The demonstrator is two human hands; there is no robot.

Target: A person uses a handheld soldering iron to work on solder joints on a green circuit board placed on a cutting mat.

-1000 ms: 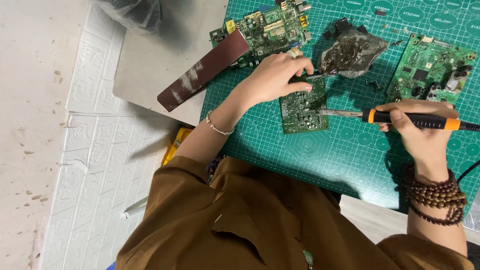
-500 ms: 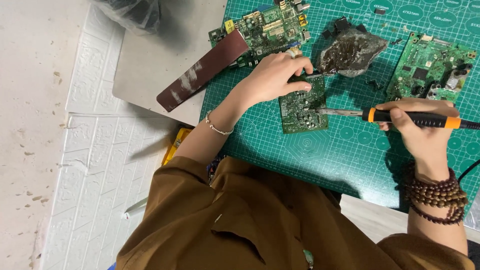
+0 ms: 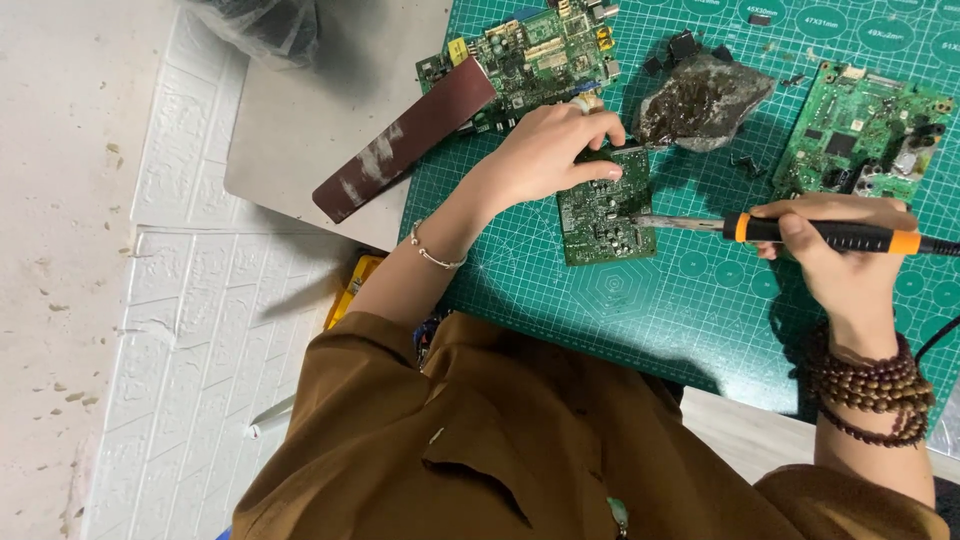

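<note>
Work surface: green gridded cutting mat (image 3: 640, 310) laid over a pale table, white embossed panels on the floor beyond its left edge. I see bare mat toward the near edge, below both hands; the far strip is crowded.

My left hand (image 3: 550, 150) lies curled on the upper edge of the small green rectangular circuit board (image 3: 605, 210), fingers bent and pressing it flat, wrist angled in from the lower left, a thin silver bangle (image 3: 432, 255) on it. The board sits mid-mat, roughly square to the grid, component side up, densely populated with small parts.

My right hand (image 3: 840, 255) is closed around the black-and-orange handle of the soldering iron (image 3: 800, 232), held near level and pointing left; its metal tip meets the right edge of the small board. Brown beaded bracelets (image 3: 870, 385) wrap that wrist. The iron's cord runs off the right edge.

Farther out: a grey crumpled lump of dross-like material (image 3: 705, 100) just beyond the board, a larger green circuit board (image 3: 540, 50) at the far edge, another green board (image 3: 860, 130) at upper right, and a dark red-brown flat strip (image 3: 405, 140) bridging the mat's left edge onto a grey sheet (image 3: 300, 130).
</note>
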